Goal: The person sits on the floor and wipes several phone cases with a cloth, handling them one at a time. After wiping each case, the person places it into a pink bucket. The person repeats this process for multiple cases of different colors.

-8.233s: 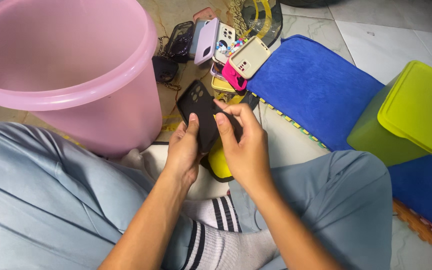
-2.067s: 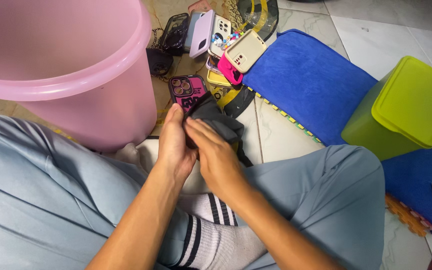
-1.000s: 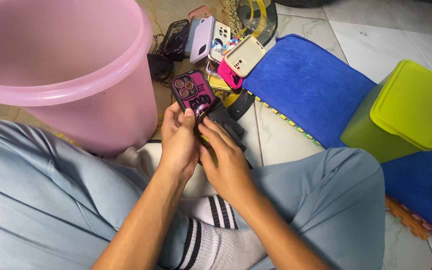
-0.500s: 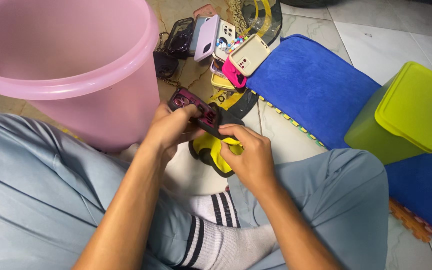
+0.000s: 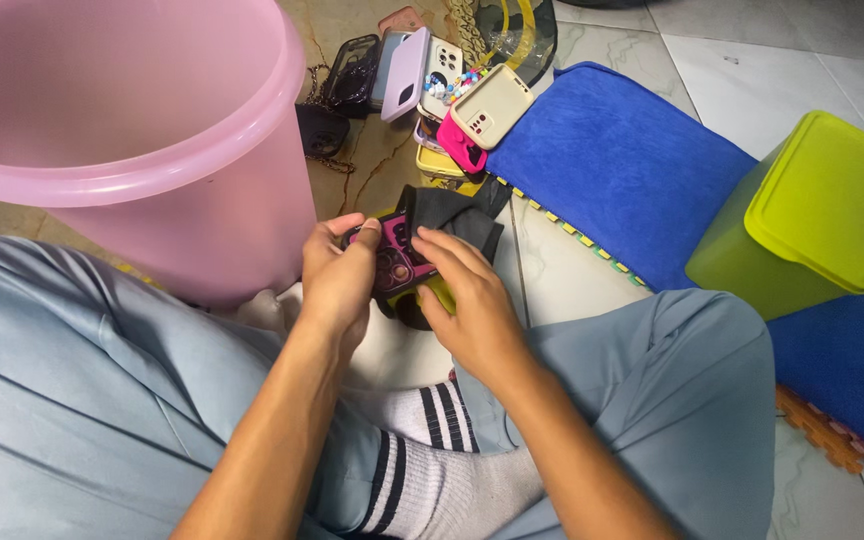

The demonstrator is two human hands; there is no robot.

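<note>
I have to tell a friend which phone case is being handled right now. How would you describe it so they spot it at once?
Start at the big pink bucket. Just right of its base, the left hand and right hand meet over a dark cloth. Between them is the magenta phone case with black edging, the only case off the floor pile.
</note>
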